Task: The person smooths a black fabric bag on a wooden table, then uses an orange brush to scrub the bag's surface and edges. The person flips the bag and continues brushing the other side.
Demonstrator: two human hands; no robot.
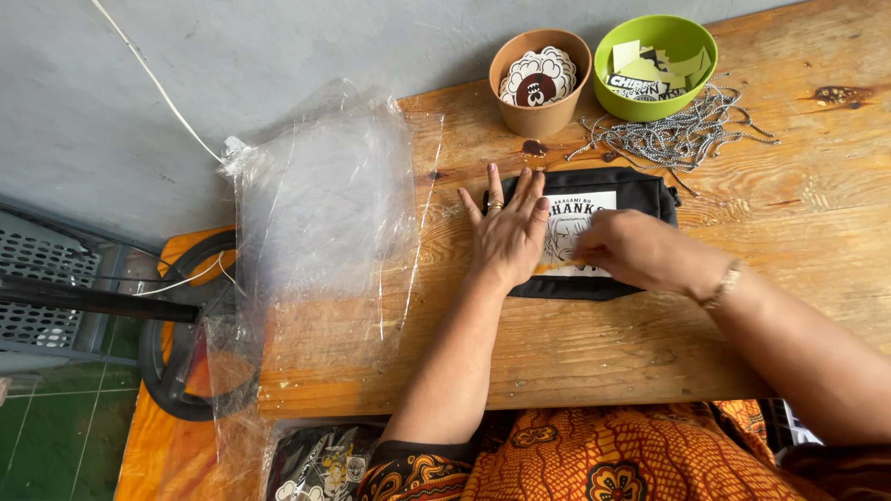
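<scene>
Black fabric pouch (594, 232) lying flat on the counter (650, 343): left hand (509, 237) spread open, pressing it; right hand (626, 250) curled, pinching its printed front. Likely soft, light; best gripped at an edge.

A single head-worn camera is looking steeply down at the desk (575, 353) from close above. It is facing toward the grey wall (278, 56) behind.

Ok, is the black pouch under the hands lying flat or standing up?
Lying flat. The black pouch rests printed side up on the wooden table, with the left hand spread flat on it and the right hand on its white panel.
</scene>
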